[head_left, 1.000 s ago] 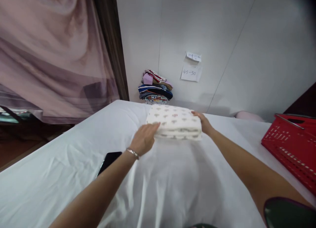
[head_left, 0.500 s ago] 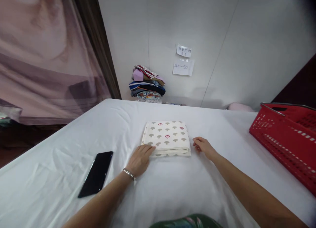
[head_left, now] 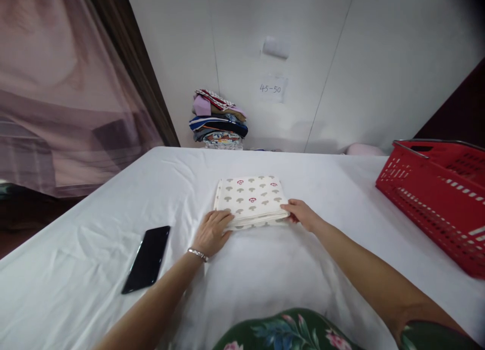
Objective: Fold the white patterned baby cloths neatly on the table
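Note:
A folded white cloth with grey and red mushroom prints lies flat in a neat rectangle on the white-covered table. At its near left corner is my left hand, fingers over the top and thumb at the front edge, closed on the corner. A silvery bracelet circles that wrist. My right hand pinches the near right corner between thumb and fingers. The layers show along the cloth's front edge.
A black phone lies left of my left forearm. On the right stands a red plastic basket with a metal handle. Behind the table, a stack of folded clothes rests near the wall, below and left of a "45-50" paper sign.
My right hand has moved left, from beside the cloth to a grip on its near right corner. My left hand stays at the left corner, its thumb now showing. The view has tilted slightly.

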The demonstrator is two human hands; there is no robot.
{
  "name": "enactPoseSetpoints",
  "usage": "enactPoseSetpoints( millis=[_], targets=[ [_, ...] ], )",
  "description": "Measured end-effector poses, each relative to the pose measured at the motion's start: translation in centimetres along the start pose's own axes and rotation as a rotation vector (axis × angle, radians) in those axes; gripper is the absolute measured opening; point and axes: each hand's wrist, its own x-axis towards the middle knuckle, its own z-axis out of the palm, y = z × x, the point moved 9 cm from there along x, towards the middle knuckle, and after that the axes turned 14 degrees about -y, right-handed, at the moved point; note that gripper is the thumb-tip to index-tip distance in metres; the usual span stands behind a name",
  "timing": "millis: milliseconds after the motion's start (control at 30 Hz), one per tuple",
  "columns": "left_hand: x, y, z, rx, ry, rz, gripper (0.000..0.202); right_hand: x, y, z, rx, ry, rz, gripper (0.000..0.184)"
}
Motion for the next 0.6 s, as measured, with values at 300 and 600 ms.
enactPoseSetpoints(
  millis=[300,600],
  targets=[
    [-0.9,-0.3,0.2,-0.191,0.024,-0.057,0.033,-0.2,4.2,0.0,-0.086,-0.023,0.142,0.027],
    [-1.6,-7.5,-0.7,-0.65,0.342,-0.568,0.018,-3.0,-6.7,0.6,-0.86,0.333,-0.339,0.053]
  ],
)
